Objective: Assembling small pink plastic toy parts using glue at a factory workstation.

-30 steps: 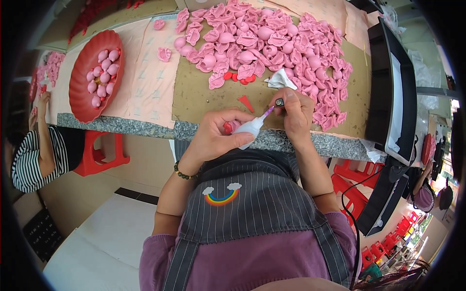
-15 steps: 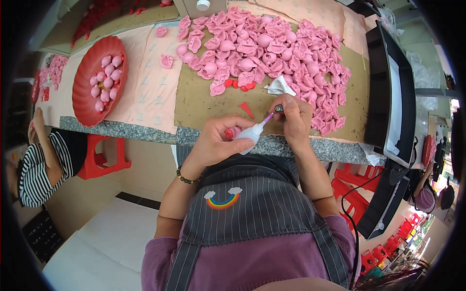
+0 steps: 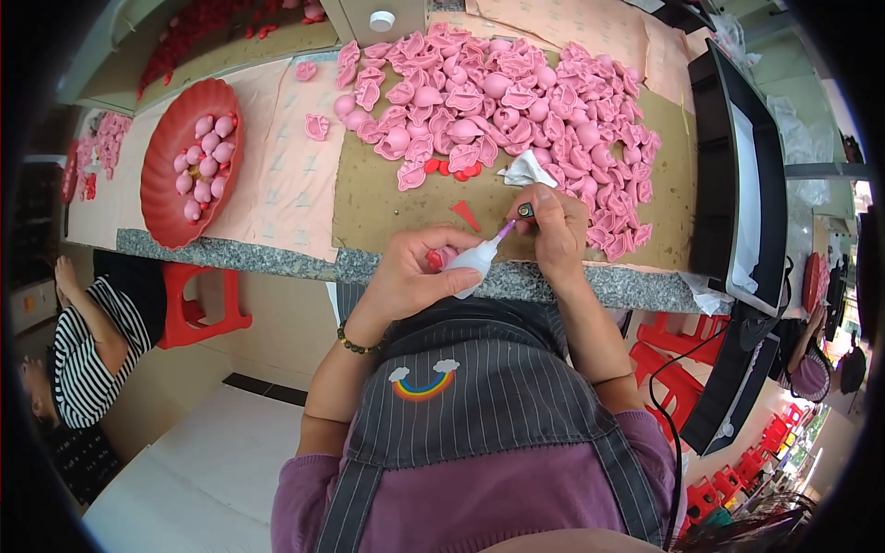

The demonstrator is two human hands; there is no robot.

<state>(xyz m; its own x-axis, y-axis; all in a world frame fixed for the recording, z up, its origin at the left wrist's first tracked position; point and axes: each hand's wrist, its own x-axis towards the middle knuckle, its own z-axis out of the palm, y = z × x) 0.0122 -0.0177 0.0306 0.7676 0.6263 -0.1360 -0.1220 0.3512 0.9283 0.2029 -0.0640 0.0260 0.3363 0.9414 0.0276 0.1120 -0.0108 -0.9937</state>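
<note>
My left hand is closed around a small white squeeze bottle whose purple nozzle slants up to the right. The same fingers also hold a small pink and red piece, partly hidden. In my right hand, pinched between thumb and fingers, is a small dark object with a metallic end; its kind I cannot make out. That end is close beside the nozzle tip. Beyond the hands lie a red cone-shaped cap, several red pieces and a crumpled white tissue.
A big heap of pink moulded shells covers the far part of the brown board. To the left stands a red scalloped bowl holding pink balls. A black tray is on the right. A person in a striped top sits far left.
Both hands keep nearly the same place and hold, with the dark object still by the nozzle. The view has shifted slightly, and the person at the left appears a little further into it.
</note>
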